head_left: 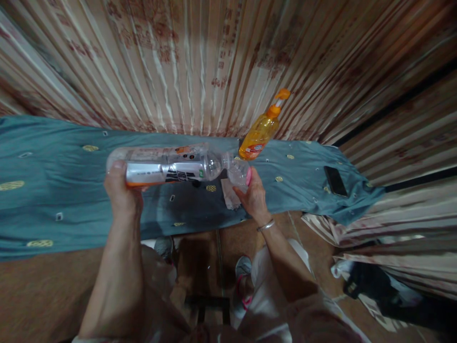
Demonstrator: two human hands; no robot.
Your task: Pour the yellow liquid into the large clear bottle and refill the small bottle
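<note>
My left hand is wrapped round the base end of a large clear plastic bottle with a silver, black and orange label. The bottle lies level in the air over the cloth, its neck pointing right. In my right hand is a small clear plastic container with a pink end, which my fingers grip. The bottle's mouth meets the small container's left side; whether it goes inside, I cannot tell. Behind my right hand stands an orange pump bottle of yellow liquid. A pale folded tissue lies below the small container.
A teal patterned cloth covers the long narrow surface. Toward its right end lies a black phone. Pleated curtains hang behind and on the right. Dark and white fabric lies on the tiled floor at lower right.
</note>
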